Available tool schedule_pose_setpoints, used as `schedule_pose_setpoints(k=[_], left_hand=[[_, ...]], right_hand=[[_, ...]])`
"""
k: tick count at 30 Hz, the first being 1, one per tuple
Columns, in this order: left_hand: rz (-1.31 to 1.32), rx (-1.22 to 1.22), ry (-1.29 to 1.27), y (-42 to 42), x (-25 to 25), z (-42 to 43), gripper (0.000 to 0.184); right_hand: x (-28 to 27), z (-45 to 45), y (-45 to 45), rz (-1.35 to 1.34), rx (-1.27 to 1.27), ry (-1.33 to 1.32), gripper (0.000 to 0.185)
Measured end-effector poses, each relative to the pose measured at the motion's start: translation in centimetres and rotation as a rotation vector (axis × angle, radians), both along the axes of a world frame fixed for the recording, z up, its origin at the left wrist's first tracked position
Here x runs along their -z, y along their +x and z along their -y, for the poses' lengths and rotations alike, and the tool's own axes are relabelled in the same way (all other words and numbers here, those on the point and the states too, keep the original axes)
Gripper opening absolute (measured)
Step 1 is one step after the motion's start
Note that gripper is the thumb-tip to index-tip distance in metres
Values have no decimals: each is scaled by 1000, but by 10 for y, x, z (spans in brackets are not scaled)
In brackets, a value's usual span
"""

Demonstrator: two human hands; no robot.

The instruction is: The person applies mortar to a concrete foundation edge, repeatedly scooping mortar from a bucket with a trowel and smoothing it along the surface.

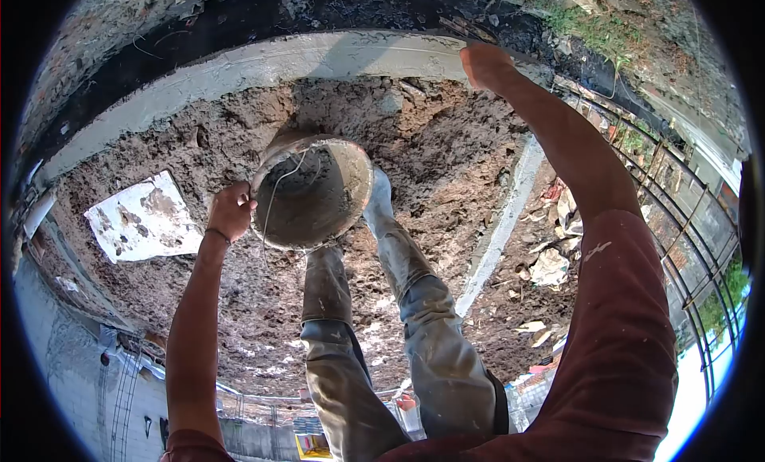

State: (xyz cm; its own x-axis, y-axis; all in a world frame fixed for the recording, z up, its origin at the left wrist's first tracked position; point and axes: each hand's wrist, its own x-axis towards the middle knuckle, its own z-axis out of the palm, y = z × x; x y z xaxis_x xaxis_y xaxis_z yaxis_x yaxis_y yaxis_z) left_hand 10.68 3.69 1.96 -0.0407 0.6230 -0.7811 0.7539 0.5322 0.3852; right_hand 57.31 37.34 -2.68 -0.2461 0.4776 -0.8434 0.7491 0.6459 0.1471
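Note:
A mortar-smeared bucket (pixel 311 195) is tilted so its mouth faces me, in front of my legs. Wet grey residue coats its inside, and a thin wire handle (pixel 279 187) hangs across the opening. My left hand (pixel 231 212) is closed on the bucket's left rim. Farther out to the right, my right hand (pixel 486 66) is closed in a fist at the top of a pale concrete beam (pixel 382 57). Its fingers face away, so whatever they may hold is hidden.
Rough, lumpy soil (pixel 446 183) surrounds my boots. A white, mud-spotted board (pixel 147 219) lies at left. Right of me are a pale strip (pixel 502 223), crumpled debris (pixel 550 267) and a cage of steel rebar (pixel 677 215). A dark trench (pixel 239 23) runs beyond the beam.

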Motion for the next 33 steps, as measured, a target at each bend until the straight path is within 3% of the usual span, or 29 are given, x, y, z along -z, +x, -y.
schedule_pose_setpoints(k=[3, 5, 8, 11, 15, 18, 19, 20, 21, 24, 29, 32, 33], left_hand=[[10, -17, 39, 0, 6, -3, 14], [49, -95, -2, -3, 8, 5, 14], [39, -59, -10, -1, 0, -1, 15], [43, -82, -8, -4, 11, 6, 16], [13, -3, 63, -1, 7, 3, 12], [31, -121, -126, 13, -12, -22, 12], [5, -68, -64, 16, -9, -23, 14], [10, -33, -4, 23, -12, -30, 14], [7, -19, -36, 28, -12, -40, 14], [26, -8, -95, 50, -14, -67, 13], [125, -60, -178, 67, 7, -84, 15], [91, -10, -150, 63, 7, -83, 13], [137, -94, -226, 66, -10, -90, 12]], right_hand=[[7, -14, 15, -43, -46, -23, 26], [15, -10, 36, -17, 117, 65, 27], [18, -5, 70, 29, 164, 187, 28], [-20, 12, 82, 78, 235, 360, 31], [-99, 79, 80, -324, 280, 364, 32], [-150, 171, 50, -783, 199, 385, 44], [-170, 190, 28, -708, 335, 161, 44], [-164, 224, 23, -898, 278, 165, 47], [-176, 242, 2, -664, 272, 15, 51], [-144, 275, -56, -468, 122, -176, 59], [-46, 280, -138, -607, 235, 30, 25], [-22, 290, -163, -636, 264, -22, 19], [-12, 301, -151, -748, 227, -38, 12]])
